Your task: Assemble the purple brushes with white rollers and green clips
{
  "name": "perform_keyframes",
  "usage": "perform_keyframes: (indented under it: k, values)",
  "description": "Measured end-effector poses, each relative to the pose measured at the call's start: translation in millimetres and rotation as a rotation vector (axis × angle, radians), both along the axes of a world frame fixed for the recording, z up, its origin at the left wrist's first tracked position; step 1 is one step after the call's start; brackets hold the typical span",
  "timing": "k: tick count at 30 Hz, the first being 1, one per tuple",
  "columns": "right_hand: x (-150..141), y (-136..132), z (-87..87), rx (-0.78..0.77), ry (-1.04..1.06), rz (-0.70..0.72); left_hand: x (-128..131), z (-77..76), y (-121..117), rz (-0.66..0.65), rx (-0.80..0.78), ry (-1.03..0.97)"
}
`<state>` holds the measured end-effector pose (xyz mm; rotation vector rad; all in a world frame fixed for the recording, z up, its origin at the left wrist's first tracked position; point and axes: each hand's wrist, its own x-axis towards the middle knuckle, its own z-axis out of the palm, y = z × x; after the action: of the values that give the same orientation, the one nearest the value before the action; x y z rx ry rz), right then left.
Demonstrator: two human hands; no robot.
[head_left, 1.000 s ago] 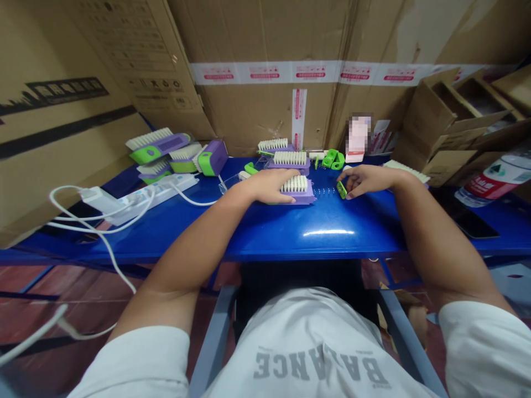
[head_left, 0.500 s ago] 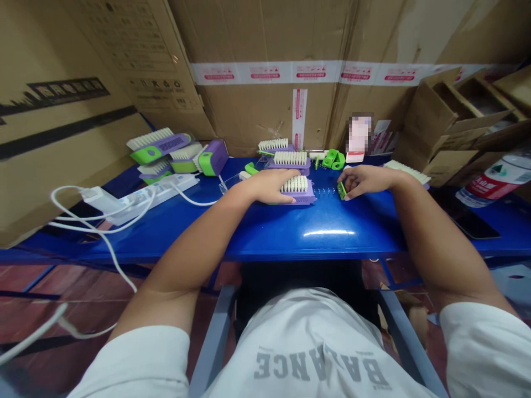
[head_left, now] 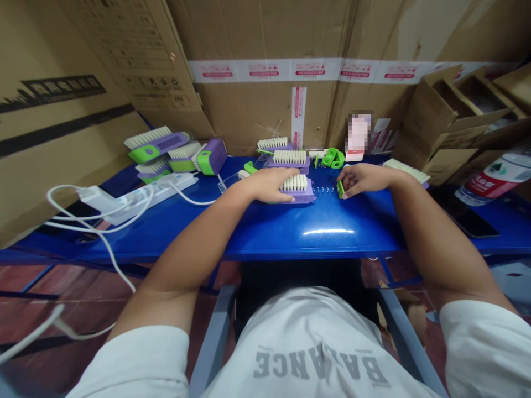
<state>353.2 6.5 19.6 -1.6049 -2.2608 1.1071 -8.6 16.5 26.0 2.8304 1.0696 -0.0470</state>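
Observation:
My left hand [head_left: 271, 185] is closed round a purple brush [head_left: 305, 196] with white bristles, which lies bristles up on the blue table [head_left: 274, 232]. To the right of the brush, my right hand [head_left: 359, 181] pinches a small green plastic part [head_left: 341, 189]. Between the two stretches a thin metal spring [head_left: 324, 189]; whether it is joined to either end is too small to tell. Behind the left hand lies another purple brush [head_left: 290, 158]. Loose green parts [head_left: 333, 158] rest near the cardboard, beyond my right hand.
Several purple and green brushes [head_left: 157, 141] are piled at the left, behind a white power strip [head_left: 136, 200] with trailing cables. A pixelated phone [head_left: 358, 138] leans on the cardboard. At the right are a dark phone [head_left: 468, 218], a bottle [head_left: 493, 179] and cardboard boxes [head_left: 440, 119].
The camera view has shifted very slightly. Both hands keep their places on the brush and the green part, with no other visible movement.

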Motion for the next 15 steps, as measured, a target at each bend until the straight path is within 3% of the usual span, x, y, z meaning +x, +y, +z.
perform_keyframes:
  k: [15]
  values:
    - [-0.6, -0.1, -2.4, 0.003, 0.047, -0.001, -1.2, -2.5, 3.2, -0.01, 0.007, -0.013]
